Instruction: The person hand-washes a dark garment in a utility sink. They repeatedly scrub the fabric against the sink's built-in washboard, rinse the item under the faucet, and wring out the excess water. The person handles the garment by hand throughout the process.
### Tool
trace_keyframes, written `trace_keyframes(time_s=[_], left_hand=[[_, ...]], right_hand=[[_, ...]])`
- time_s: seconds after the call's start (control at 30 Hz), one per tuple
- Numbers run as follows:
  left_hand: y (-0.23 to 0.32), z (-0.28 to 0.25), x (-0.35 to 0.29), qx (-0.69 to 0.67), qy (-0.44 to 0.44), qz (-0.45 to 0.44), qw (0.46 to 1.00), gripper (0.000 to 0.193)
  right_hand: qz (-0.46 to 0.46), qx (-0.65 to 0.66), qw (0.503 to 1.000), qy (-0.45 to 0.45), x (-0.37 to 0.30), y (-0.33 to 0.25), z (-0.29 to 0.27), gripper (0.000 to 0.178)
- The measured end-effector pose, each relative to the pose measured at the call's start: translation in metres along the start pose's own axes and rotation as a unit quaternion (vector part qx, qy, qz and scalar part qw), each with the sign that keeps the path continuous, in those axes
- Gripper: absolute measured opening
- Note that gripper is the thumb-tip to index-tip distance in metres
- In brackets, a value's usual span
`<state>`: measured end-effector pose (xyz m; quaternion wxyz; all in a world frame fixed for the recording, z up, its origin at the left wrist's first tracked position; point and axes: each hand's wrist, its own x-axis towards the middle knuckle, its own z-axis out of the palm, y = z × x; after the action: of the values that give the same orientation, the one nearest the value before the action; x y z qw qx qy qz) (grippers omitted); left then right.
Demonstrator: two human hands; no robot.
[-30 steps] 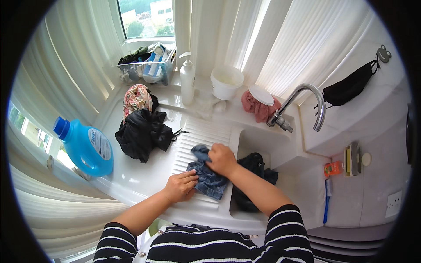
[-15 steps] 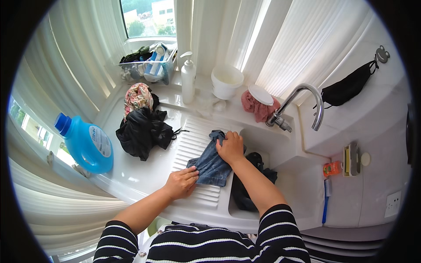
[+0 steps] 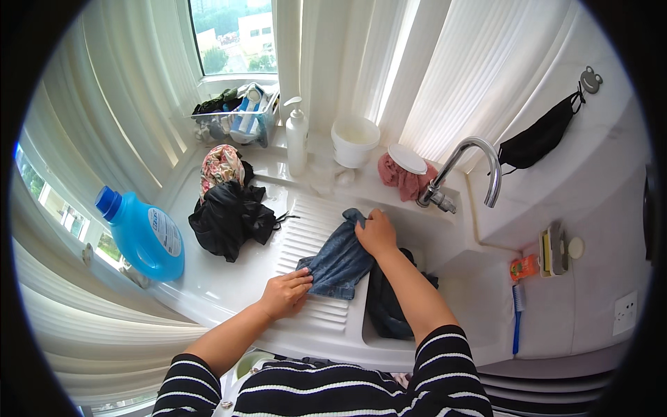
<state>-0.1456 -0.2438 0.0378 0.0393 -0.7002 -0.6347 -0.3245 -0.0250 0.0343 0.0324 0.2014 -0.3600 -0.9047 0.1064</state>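
A wet-looking blue denim garment lies across the ribbed washboard built into the white counter. My right hand is closed on its far right edge, bunching the cloth. At the near left corner, my left hand holds the denim down, fingers together on its edge and thumb mostly hidden. Beside the washboard, the sink basin holds dark clothing, partly covered by my right forearm. To the left, a black garment and a floral cloth are heaped together.
A blue detergent jug stands far left. Behind are a clear bin, pump bottle, white tub and pink cloth under a lid. The chrome faucet arches over the right; a blue brush lies beyond the basin.
My right hand has drawn the denim's upper end slightly to the right, and the cloth bulges more. My left hand stays at the near corner. The whole view has shifted a little.
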Motion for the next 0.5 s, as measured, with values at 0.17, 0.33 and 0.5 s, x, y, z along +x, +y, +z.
trace_keyframes(time_s=[0.17,0.33,0.5], left_hand=[[-0.022,-0.012,-0.004,-0.058,0.218,-0.262,0.938,0.027],[-0.028,-0.035,0.027,-0.530,0.193,-0.630,0.533,0.067],[-0.060,-0.009,0.056,-0.085,0.044,-0.508,0.856,0.063]], right_hand=[[0.321,0.457,0.825,-0.087,-0.019,0.052,-0.059,0.041],[0.356,0.600,0.687,-0.203,-0.085,0.010,-0.102,0.037],[0.297,0.593,0.733,-0.150,-0.115,-0.021,-0.076,0.036]])
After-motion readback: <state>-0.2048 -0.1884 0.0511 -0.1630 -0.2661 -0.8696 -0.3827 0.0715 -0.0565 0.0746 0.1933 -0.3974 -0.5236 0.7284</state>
